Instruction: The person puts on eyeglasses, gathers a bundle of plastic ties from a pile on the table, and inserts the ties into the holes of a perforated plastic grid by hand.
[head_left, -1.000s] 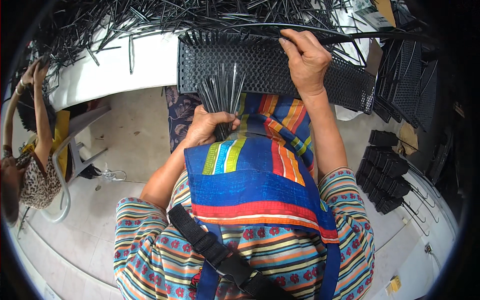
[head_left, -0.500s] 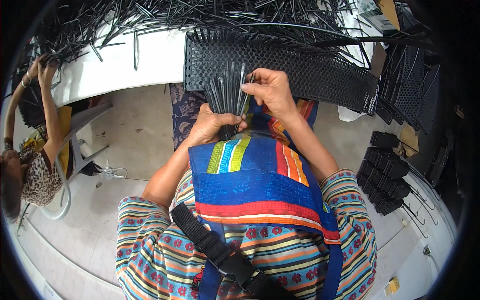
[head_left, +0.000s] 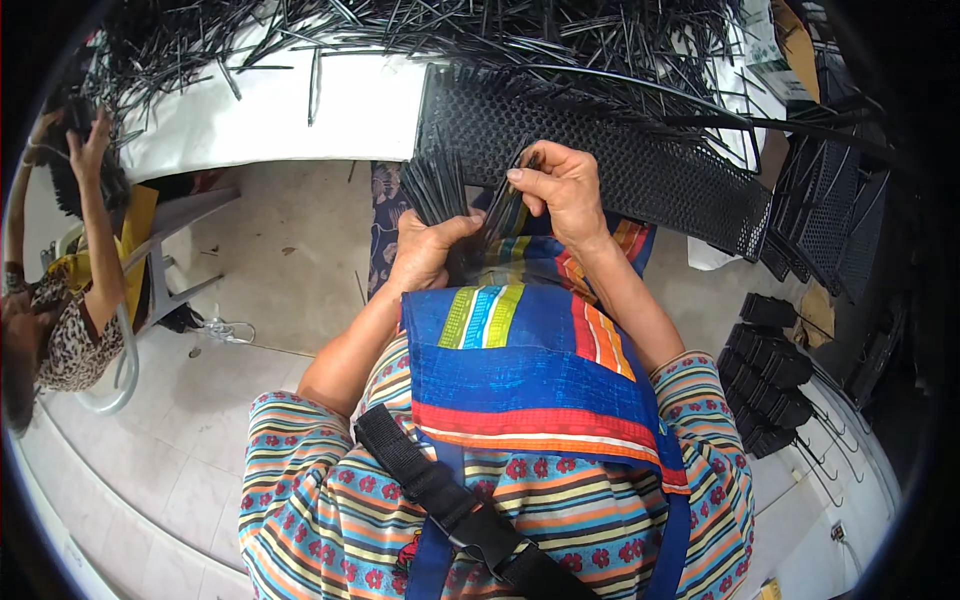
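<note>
My left hand (head_left: pixel 424 250) is closed round a fanned bundle of thin black plastic strips (head_left: pixel 436 188) above my lap. To its right, my right hand (head_left: pixel 562 192) pinches a few black strips (head_left: pixel 500 208) between thumb and fingers, slightly apart from the bundle. The lower ends of those strips run down close beside the left thumb; whether they touch the bundle I cannot tell. Just beyond both hands lies a long black perforated panel (head_left: pixel 620 160), with more strips standing along its far edge.
A heap of loose black strips (head_left: pixel 400 25) covers the far side of the white table (head_left: pixel 270 120). At the left, a co-worker's hands (head_left: pixel 88 150) handle a dark bristly piece. Perforated black panels (head_left: pixel 830 200) lean at the right, above stacked black parts with hooks (head_left: pixel 765 380).
My right hand has drawn a few strips rightward, away from the bundle, which now leans left in my left hand. The co-worker's hands have shifted. The whole view has moved slightly.
</note>
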